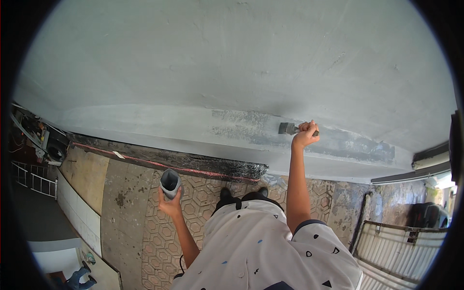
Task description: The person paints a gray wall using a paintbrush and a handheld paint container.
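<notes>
My right hand (306, 137) is closed around the handle of a wide paintbrush (286, 128). Its bristles point left and lie at the pale grey wall (232, 58), on a ledge-like band low down. Darker grey paint (357, 144) covers that band to the right of the brush, and patchy, mottled paint (241, 124) shows to its left. Lower and to the left, my left hand (170, 207) grips a grey, paint-smeared cup (171, 182) by its side. The cup's open mouth faces up, with a dark inside; how much paint it holds I cannot tell.
A black strip with a red line (193, 169) runs along the wall's foot. Patterned paving (159, 237) lies under my feet. A metal gate (401, 251) stands at right, near a dark vehicle (427, 215). At far left are a wheel (57, 147) and another person's legs (79, 278).
</notes>
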### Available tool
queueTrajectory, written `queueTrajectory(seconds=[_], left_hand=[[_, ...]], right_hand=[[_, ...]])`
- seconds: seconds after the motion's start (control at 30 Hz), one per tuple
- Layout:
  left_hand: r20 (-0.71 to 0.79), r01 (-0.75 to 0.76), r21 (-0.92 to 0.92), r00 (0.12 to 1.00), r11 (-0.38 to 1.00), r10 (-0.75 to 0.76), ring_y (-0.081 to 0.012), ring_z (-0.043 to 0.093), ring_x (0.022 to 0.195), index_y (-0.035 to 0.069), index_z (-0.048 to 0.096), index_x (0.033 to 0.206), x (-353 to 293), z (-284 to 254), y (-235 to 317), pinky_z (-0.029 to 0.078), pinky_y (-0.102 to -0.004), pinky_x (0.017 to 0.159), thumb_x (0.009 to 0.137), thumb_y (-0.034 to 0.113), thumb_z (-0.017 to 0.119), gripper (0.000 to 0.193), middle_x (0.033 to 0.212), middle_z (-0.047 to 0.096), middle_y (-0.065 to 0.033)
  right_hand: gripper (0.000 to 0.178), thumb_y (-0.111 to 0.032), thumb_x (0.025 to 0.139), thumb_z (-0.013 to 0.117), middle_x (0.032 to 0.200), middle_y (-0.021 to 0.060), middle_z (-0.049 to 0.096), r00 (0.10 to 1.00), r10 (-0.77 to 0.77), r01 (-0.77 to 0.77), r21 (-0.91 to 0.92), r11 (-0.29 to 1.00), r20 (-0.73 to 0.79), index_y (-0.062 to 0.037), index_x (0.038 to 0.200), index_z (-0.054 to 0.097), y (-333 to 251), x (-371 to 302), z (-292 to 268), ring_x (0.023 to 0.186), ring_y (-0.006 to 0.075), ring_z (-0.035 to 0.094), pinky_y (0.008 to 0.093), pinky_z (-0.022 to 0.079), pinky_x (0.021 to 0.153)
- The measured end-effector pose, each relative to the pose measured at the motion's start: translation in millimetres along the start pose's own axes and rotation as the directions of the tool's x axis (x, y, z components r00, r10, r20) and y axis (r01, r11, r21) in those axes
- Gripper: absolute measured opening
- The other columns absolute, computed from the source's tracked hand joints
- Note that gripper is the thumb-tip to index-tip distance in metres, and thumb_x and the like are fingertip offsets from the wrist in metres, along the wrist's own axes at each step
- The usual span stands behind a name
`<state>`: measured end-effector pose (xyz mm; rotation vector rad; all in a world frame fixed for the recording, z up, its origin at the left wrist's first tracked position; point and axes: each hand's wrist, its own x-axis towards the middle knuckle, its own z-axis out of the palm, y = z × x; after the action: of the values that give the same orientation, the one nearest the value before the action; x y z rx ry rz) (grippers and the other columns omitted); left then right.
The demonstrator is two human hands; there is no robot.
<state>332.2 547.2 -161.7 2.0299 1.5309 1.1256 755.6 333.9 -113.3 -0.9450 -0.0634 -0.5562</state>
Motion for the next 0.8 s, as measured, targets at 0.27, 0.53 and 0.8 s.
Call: queueTrajectory(seconds=[0.27, 0.53, 0.8], left_hand=[[0.217, -0.164, -0.295, 0.948, 0.941, 0.233, -0.0336, 0.065, 0.089, -0.005, 0.061, 0.11, 8.1, 69.8, 11.1, 0.049, -0.0412, 0.081, 0.049, 0.022, 0.086, 0.07, 0.099, 0.066, -0.0213], [0.541, -0.277, -0.487, 0.648, 0.828, 0.536, -0.0333, 0.06, 0.077, 0.001, 0.06, 0.114, -15.0, 120.9, 47.1, 0.044, -0.0422, 0.075, 0.046, 0.027, 0.085, 0.076, 0.095, 0.067, -0.0172], [0.492, -0.262, -0.775, 0.32, 0.575, 0.809, -0.0357, 0.063, 0.084, -0.003, 0.062, 0.108, -79.4, 118.4, 137.9, 0.045, -0.0437, 0.075, 0.049, 0.029, 0.086, 0.071, 0.095, 0.066, -0.0196]], right_hand=[[0.037, -0.03, 0.095, 0.051, 0.063, 0.002, 0.046, 0.976, 0.04, 0.103, -0.617, 0.78, 0.213, -0.002, 0.071, 0.051, -19.6, -34.5, -51.5, 0.054, 0.0099, 0.039, 0.0261, 0.036, 0.05], [0.026, -0.022, 0.09, 0.061, 0.094, 0.0107, 0.063, 0.762, 0.444, -0.581, -0.197, 0.79, -0.471, 0.0024, 0.098, 0.061, -133.4, -93.8, -184.2, 0.082, 0.0194, 0.064, 0.0252, 0.055, 0.068], [0.015, -0.011, 0.092, 0.056, 0.086, 0.0045, 0.058, 0.694, 0.472, -0.34, 0.331, 0.88, -0.543, -0.0016, 0.104, 0.058, -261.3, -216.6, -312.9, 0.075, 0.0148, 0.059, 0.0248, 0.053, 0.066]])
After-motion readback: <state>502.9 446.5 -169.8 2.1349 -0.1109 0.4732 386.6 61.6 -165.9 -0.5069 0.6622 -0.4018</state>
